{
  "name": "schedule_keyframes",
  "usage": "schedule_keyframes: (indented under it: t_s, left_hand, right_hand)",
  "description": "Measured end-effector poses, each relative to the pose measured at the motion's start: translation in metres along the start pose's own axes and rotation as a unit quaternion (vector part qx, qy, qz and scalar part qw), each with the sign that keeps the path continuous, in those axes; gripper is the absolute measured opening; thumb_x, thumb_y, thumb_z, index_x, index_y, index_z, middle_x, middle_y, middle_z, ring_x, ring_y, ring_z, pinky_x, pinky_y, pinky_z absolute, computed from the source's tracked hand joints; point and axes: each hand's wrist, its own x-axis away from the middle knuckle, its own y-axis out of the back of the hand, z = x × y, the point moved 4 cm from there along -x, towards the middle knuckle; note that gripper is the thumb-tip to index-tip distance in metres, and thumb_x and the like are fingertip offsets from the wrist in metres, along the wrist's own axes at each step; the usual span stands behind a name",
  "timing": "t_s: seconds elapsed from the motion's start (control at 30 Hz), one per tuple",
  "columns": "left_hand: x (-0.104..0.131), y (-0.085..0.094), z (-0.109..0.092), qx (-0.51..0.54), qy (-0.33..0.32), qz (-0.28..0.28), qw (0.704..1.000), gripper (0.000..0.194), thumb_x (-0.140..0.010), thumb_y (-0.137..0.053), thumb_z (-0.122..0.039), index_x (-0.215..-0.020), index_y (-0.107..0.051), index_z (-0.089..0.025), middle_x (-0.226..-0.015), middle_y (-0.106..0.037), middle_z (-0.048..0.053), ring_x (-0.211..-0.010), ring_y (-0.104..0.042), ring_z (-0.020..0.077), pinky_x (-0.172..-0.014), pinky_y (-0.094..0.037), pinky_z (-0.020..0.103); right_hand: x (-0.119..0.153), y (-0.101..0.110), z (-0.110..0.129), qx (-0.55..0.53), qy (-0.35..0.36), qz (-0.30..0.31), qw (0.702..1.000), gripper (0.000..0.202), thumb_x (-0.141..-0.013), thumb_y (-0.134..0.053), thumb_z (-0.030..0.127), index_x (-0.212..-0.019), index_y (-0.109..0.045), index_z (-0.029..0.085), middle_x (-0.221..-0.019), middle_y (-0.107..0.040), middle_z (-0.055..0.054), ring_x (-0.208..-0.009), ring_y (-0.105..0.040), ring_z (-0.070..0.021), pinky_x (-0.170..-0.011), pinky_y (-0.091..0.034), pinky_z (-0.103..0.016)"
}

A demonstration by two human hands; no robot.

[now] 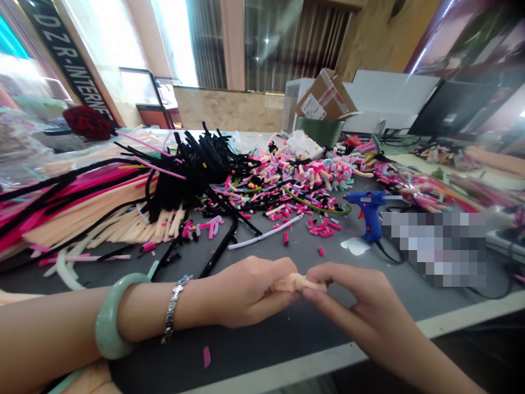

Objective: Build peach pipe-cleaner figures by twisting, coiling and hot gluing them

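Observation:
Near the front edge of the grey table, my left hand and my right hand meet over a small piece of peach pipe cleaner. The left thumb and fingers grip most of it, while the right thumb and forefinger pinch its right end. Part of the piece is hidden inside my left hand. A green bangle and a silver bracelet are on my left wrist. Beyond the right hand stands a blue glue gun, its nozzle pointing right.
Long peach pipe cleaners and a black bundle cover the left side. Cut pink pieces and a heap of small pipe-cleaner figures lie farther back. A cardboard box rests in a green bin. The glue gun's cord runs right.

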Motion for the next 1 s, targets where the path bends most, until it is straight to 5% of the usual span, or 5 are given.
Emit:
schedule_keyframes:
  t_s: [0.17, 0.5, 1.0]
  left_hand:
    - [0.000, 0.000, 0.000, -0.007, 0.015, -0.005, 1.000, 0.016, -0.094, -0.040, -0.031, -0.096, -0.048, -0.017, -0.063, -0.044, -0.004, -0.053, -0.039, 0.0096, -0.052, -0.029, 0.020]
    - [0.000, 0.000, 0.000, -0.001, 0.008, -0.006, 1.000, 0.014, -0.092, -0.043, -0.028, -0.097, -0.049, -0.016, -0.064, -0.044, -0.004, -0.054, -0.040, 0.0090, -0.052, -0.029, 0.020]
    - [0.000, 0.000, -0.001, 0.005, -0.017, -0.002, 1.000, 0.022, -0.096, -0.038, -0.033, -0.098, -0.053, -0.017, -0.069, -0.053, -0.001, -0.059, -0.047, 0.0102, -0.057, -0.035, 0.020]
  right_hand:
    - [-0.003, -0.001, -0.004, -0.040, -0.020, -0.023, 0.999, 0.011, -0.086, -0.059, 0.028, -0.078, -0.064, 0.021, -0.065, -0.062, 0.003, -0.057, -0.053, -0.0091, -0.055, -0.040, -0.018]
    - [-0.005, -0.005, -0.015, -0.140, -0.073, 0.033, 0.987, 0.020, -0.084, -0.061, 0.036, -0.073, -0.061, 0.019, -0.063, -0.056, 0.003, -0.059, -0.048, -0.0095, -0.055, -0.037, -0.020]
    - [-0.002, -0.019, -0.028, -0.384, -0.162, 0.030, 0.908, 0.016, -0.081, -0.067, 0.032, -0.074, -0.069, 0.018, -0.065, -0.064, -0.001, -0.064, -0.055, -0.0117, -0.061, -0.041, -0.023]
